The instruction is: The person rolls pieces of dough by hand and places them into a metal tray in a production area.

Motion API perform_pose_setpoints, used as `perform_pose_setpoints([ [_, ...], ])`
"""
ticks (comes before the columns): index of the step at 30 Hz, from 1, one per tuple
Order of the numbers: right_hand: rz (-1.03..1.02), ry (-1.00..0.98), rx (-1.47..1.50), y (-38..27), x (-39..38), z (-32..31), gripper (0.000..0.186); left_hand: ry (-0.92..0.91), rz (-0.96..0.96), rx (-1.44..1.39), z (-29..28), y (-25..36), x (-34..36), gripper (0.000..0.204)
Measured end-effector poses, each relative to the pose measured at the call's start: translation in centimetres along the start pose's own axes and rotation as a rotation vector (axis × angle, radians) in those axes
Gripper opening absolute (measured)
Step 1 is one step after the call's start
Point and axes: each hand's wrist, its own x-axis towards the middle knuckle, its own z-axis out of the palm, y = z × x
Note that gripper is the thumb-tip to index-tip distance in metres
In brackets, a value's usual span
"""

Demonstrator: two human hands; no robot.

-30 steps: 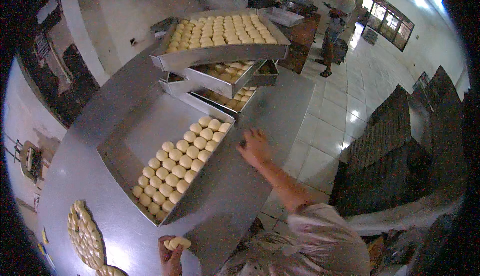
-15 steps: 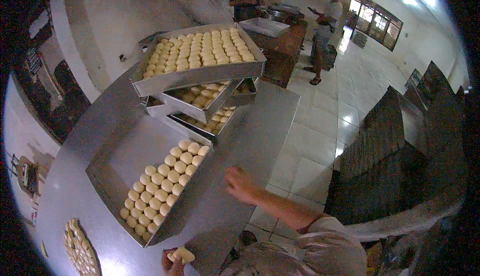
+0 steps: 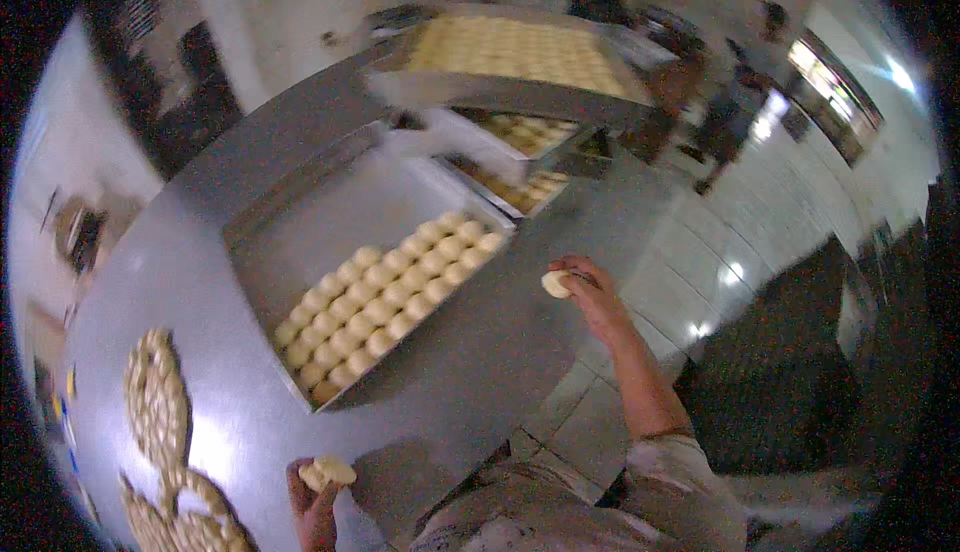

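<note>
My right hand point(image 3: 592, 300) is raised over the table's right side, its fingertips closed on a pale dough ball point(image 3: 556, 284). At the lower edge my left hand point(image 3: 314, 514) grips a lump of dough point(image 3: 328, 471), which may be more than one piece. Between and beyond the hands lies a shallow metal tray point(image 3: 315, 192). Rows of round dough balls point(image 3: 385, 297) fill its near right part, and its far left part shows bare metal. Neither hand touches the tray.
Crosswise stacked trays point(image 3: 520, 92) of dough balls stand behind the open tray. Small dough pieces point(image 3: 158, 402) lie at the metal table's point(image 3: 230, 282) left. Dark stacked trays point(image 3: 780, 362) stand on the right floor. Two people point(image 3: 745, 82) are farther back, blurred.
My view has turned, shifting the scene. My right hand has moved out to the right, and a dough ball now shows in its fingers. The left hand still holds its dough.
</note>
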Motion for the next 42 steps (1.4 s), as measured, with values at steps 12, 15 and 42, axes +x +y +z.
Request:
perform_pose_setpoints([
  [12, -0.512, 0.345, -0.037, -9.2, 10.5, 20.3, 0.024, 0.190, -0.060, -0.075, -6.0, -0.9, -3.4, 0.033],
  [15, -0.459, 0.261, -0.594, -0.2, 15.6, 18.5, 0.026, 0.212, 0.030, -0.033, -5.2, 0.0, -2.5, 0.034],
  [42, -0.430, -0.134, -0.746, 5.8, -3.3, 8.1, 0.028, 0.024, -0.014, -0.008, 3.0, -3.0, 4.7, 0.025],
])
